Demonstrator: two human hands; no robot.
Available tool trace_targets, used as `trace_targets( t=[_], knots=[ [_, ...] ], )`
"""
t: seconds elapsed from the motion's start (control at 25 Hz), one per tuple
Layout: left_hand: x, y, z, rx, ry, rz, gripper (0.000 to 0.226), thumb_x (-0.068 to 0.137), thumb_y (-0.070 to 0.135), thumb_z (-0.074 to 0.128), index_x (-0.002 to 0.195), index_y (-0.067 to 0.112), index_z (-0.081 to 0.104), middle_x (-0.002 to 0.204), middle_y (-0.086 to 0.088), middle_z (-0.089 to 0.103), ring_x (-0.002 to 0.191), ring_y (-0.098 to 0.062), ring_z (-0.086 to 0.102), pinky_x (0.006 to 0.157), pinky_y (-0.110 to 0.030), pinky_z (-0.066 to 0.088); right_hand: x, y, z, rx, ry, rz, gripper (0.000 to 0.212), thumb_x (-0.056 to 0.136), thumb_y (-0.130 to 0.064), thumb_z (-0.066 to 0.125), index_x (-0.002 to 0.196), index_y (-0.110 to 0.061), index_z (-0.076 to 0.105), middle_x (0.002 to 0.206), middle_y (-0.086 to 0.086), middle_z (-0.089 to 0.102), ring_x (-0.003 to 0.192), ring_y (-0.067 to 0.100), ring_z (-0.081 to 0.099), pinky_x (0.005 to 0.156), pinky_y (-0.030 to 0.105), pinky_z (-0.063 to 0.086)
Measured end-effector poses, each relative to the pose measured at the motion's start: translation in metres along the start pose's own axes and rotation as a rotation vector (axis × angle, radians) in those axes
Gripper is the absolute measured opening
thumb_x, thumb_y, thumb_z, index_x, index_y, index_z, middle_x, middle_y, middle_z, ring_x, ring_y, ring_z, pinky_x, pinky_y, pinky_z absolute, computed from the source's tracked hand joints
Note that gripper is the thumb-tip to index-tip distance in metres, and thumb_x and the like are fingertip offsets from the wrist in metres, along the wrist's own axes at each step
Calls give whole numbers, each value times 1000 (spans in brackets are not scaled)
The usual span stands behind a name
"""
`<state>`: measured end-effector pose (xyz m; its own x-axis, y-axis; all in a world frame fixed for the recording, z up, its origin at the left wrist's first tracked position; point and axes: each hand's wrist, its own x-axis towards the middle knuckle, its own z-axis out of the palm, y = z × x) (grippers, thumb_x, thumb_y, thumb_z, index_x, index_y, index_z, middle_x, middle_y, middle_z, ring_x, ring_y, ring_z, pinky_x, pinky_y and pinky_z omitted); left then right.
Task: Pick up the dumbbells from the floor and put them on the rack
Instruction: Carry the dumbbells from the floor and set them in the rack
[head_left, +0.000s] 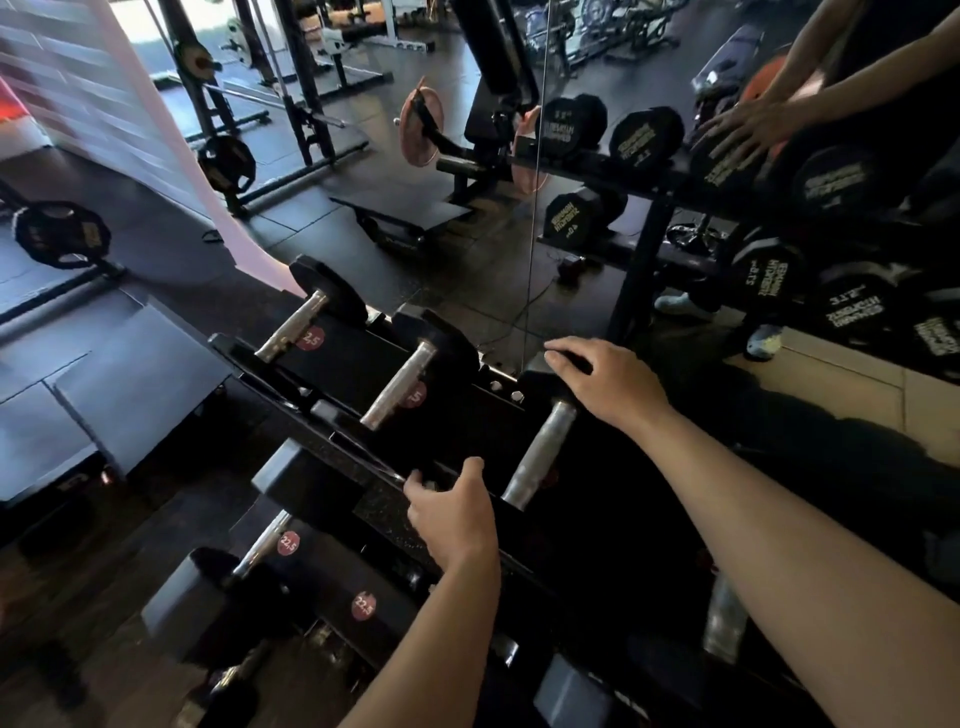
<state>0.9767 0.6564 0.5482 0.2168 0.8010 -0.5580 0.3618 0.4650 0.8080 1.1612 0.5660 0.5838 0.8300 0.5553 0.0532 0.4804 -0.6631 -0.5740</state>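
A black dumbbell with a silver handle (540, 454) lies across the top tier of the black rack (291, 384). My right hand (608, 382) rests on its far head, fingers spread over the top. My left hand (449, 512) cups its near head at the rack's front rail. Two smaller dumbbells (293, 325) (400, 387) sit to the left on the same tier, beside red labels. Heavier dumbbells (265, 540) marked 22,5 lie on the lower tier.
A mirror (675, 208) stands right behind the rack and shows the rack, dumbbells and my arms reflected. Weight plates (62, 234), a squat rack (291, 104) and a bench machine (457, 156) stand on the dark rubber floor to the left and beyond.
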Motion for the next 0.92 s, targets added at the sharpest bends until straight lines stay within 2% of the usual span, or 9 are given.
trace_targets(
  t=[0.04, 0.12, 0.28, 0.36, 0.44, 0.6, 0.72, 0.84, 0.92],
  knots=[
    [-2, -2, 0, 3, -12, 8, 68, 75, 47, 70, 138, 29, 52, 135, -3, 56, 113, -22, 59, 97, -44, 50, -2, -1, 3, 15, 9, 7, 41, 94, -65, 40, 126, -48, 59, 128, -11, 66, 118, 19, 62, 96, 42, 50],
    [-3, -7, 0, 10, -23, 27, 50, 72, 45, 68, 119, 32, 64, 117, 1, 65, 99, -16, 63, 89, -43, 55, -4, 0, 5, 29, 24, 22, 41, 94, -65, 39, 126, -49, 59, 126, -10, 68, 115, 20, 64, 94, 41, 51],
    [-2, -12, -9, 12, -58, 66, 29, 79, 33, 70, 108, 29, 67, 98, 1, 69, 83, -12, 65, 70, -34, 56, -1, -1, 7, -12, 36, 16, 40, 96, -62, 39, 123, -45, 62, 115, -7, 73, 107, 21, 67, 90, 38, 51],
    [1, -13, -11, 25, -60, 55, 26, 78, 32, 70, 103, 27, 69, 92, 0, 70, 81, -16, 68, 72, -39, 59, -2, -4, 9, -48, 44, 0, 40, 97, -61, 39, 125, -43, 63, 112, -5, 74, 106, 22, 67, 88, 35, 50],
    [2, -13, -12, 30, -38, 47, 24, 78, 32, 69, 101, 26, 69, 91, -1, 70, 81, -18, 67, 74, -41, 59, -2, -4, 10, -51, 30, -8, 43, 97, -63, 37, 126, -43, 62, 112, -4, 74, 107, 22, 67, 86, 35, 50],
    [0, -13, -11, 40, -27, 81, 23, 80, 34, 68, 103, 28, 67, 96, 0, 70, 81, -13, 64, 61, -30, 45, -3, -1, 10, -35, 21, 6, 45, 95, -67, 35, 126, -45, 60, 113, -5, 73, 106, 21, 67, 82, 33, 50],
    [1, -16, -12, 73, -42, 96, 22, 79, 39, 66, 100, 33, 65, 101, 0, 69, 85, -14, 65, 64, -31, 47, -6, -5, 8, -29, 13, 8, 43, 96, -65, 36, 126, -45, 59, 114, -5, 72, 107, 20, 66, 79, 31, 49],
    [1, -16, -12, 67, -56, 113, 21, 81, 42, 67, 100, 33, 65, 105, -2, 68, 84, -13, 64, 62, -29, 44, -5, -5, 6, 16, -34, 29, 45, 97, -63, 37, 131, -42, 57, 126, -4, 68, 115, 21, 62, 84, 32, 47],
    [2, -15, -13, 75, -78, 143, 26, 85, 44, 69, 106, 28, 66, 110, 0, 66, 82, -6, 59, 59, -24, 39, -4, -5, 4, 42, -83, 48, 50, 97, -66, 34, 135, -40, 53, 134, -2, 62, 123, 22, 57, 90, 35, 46]
  ],
)
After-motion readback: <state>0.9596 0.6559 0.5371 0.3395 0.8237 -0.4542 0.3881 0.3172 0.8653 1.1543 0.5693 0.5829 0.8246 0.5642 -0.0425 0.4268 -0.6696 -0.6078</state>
